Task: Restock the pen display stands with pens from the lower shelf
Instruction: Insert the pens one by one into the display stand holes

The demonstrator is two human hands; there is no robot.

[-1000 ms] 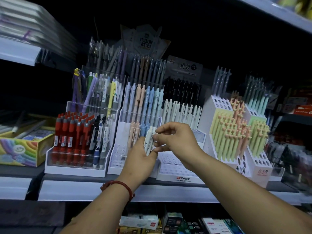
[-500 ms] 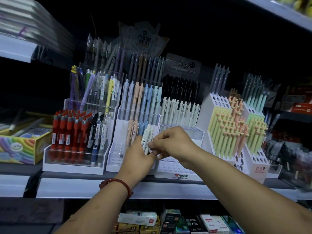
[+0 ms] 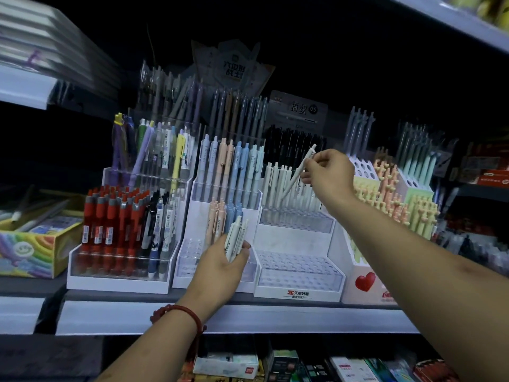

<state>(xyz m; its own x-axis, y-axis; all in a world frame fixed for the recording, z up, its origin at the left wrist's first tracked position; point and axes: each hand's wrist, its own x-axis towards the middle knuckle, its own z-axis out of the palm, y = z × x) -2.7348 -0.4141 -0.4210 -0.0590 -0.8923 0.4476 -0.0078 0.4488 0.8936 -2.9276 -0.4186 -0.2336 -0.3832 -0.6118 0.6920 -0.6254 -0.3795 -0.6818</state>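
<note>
R hand [image 3: 327, 172] pinches one white pen [image 3: 296, 175] w/ thumb + fingertips, tilted, tip down among the white pen row [image 3: 275, 186] on upper tier of white stand [image 3: 297, 271]. L hand [image 3: 220, 260] fingers curled round pen bundle [image 3: 235, 238], in front of pastel-pen stand [image 3: 198, 215].

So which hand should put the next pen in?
Probably the right hand: it pinches a white pen over the white stand; the left hand, lower down, grips the spare pens.
</note>
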